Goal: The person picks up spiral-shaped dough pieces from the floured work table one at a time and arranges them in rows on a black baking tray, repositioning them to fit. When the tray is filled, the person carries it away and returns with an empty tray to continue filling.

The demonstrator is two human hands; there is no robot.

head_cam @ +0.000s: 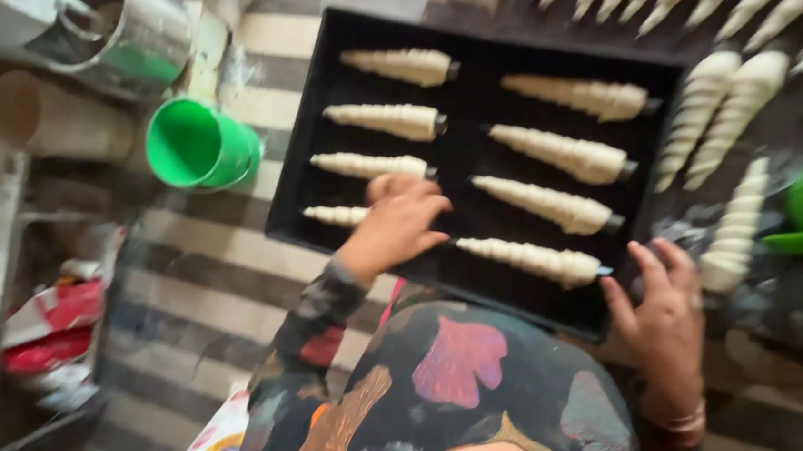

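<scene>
— Where was the person in the work?

— Judging by the rows, she was filling the black tray (294,198) with dough-wrapped cones. The left hand (397,220) lay on the cone at the tray's near left corner (335,215), fingers loosely curled over it; whether it gripped, nobody could tell.

— And the right hand (662,313)?

— Spread wide at the tray's near right corner, just beside the nearest right-column cone (532,260), holding nothing.

— What did the next move call for?

— Probably squaring that left cone with its row; more cones (726,108) waited beyond the tray's right edge.
</scene>
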